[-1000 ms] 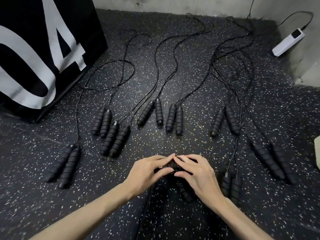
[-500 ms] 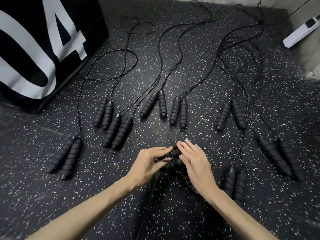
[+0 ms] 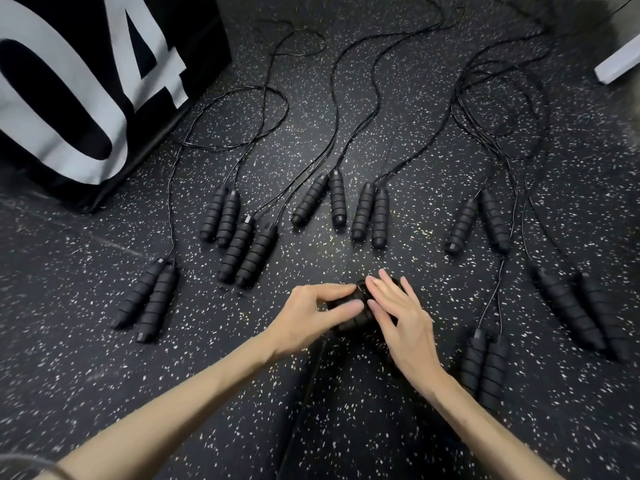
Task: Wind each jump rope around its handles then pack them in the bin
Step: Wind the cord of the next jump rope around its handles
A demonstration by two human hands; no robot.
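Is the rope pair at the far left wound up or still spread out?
Spread out. The far-left handle pair lies side by side on the floor, and its cord trails away in a long loose loop.

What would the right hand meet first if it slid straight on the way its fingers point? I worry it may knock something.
Probably bare floor first; beyond it, the handle pair seems nearest that line for the right hand, though depth is unclear.
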